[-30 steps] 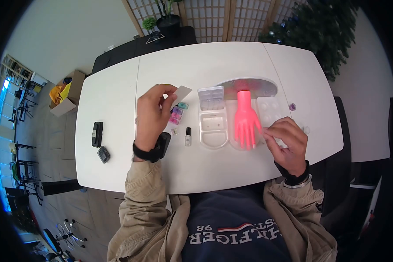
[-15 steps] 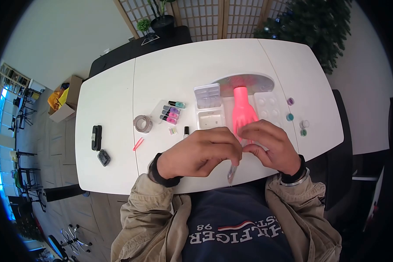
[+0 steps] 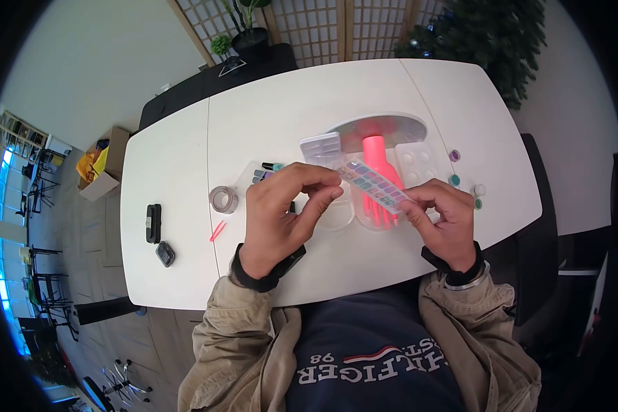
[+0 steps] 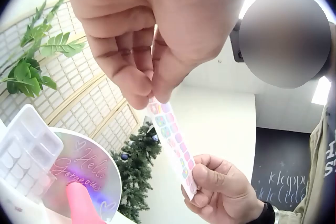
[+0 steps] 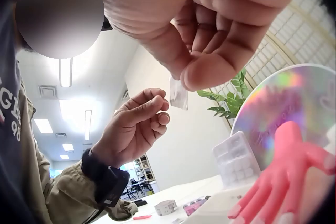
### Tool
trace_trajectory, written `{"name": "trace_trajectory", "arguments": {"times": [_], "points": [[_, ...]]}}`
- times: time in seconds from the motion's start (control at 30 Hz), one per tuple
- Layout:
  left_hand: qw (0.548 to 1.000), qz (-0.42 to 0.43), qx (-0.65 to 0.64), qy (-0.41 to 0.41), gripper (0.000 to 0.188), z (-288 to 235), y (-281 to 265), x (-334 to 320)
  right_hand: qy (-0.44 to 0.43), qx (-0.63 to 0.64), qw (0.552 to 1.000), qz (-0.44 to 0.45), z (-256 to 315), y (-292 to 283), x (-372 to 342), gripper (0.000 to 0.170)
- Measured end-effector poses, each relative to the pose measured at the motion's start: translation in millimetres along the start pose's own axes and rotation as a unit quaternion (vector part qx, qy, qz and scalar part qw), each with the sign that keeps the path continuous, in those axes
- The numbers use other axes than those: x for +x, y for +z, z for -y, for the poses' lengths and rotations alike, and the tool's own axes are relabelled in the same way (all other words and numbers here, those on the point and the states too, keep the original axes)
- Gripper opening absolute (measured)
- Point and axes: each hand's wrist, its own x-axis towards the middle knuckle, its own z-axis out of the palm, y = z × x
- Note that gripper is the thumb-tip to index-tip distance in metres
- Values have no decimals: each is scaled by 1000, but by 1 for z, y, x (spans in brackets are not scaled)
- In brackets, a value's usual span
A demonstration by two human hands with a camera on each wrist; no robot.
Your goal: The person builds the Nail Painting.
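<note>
Both hands hold up a narrow nail sticker sheet with rows of pastel nail-shaped stickers. My left hand pinches its far-left end between thumb and forefinger, as the left wrist view shows. At the lower right end, the thumb and fingers of my right hand grip the sheet. Below it, a pink practice hand lies palm down on the table, its fingers partly covered by the sheet. Behind the practice hand stands an iridescent round-topped plate with "Hello Gorgeous" lettering.
A white compartment case has its lid raised, left of the practice hand. Polish bottles, a tape roll and pink tweezers lie to the left. Small pots sit at the right. Black cases lie far left.
The left hand came from the left to join the right hand, then both rose. The sheet, seen edge-on below the hands half a second ago, now stretches face-up between them.
</note>
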Motion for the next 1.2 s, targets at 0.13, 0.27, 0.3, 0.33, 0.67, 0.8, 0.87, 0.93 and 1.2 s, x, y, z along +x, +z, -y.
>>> {"name": "trace_trajectory", "arguments": {"times": [0.13, 0.27, 0.3, 0.33, 0.67, 0.8, 0.87, 0.93, 1.2], "points": [[999, -45, 10, -23, 15, 2, 6, 3, -9, 5, 1000, 21, -1, 2, -3, 13], [999, -35, -2, -24, 12, 3, 4, 1, -22, 3, 1000, 18, -2, 3, -5, 20], [999, -47, 14, -18, 12, 2, 0, 3, -20, 5, 1000, 5, 1, 4, -3, 22], [998, -58, 30, -13, 12, 2, -4, 4, -17, 8, 1000, -7, 2, 4, -2, 24], [971, -72, 227, 12, 17, 35, -20, 18, -31, -7, 999, -37, -8, -13, -8, 24], [962, -38, 269, 37, 18, 48, -5, 19, -28, -8, 999, -29, -6, -15, -10, 20], [962, -29, 266, 49, 16, 57, 1, 18, -29, -7, 999, -27, -6, -15, -11, 20], [963, -18, 264, 51, 15, 62, 8, 18, -34, -8, 999, -26, -8, -15, -11, 19], [965, -12, 263, 0, 16, 71, 23, 14, -33, -4, 999, -19, -9, -14, -12, 20]]}}
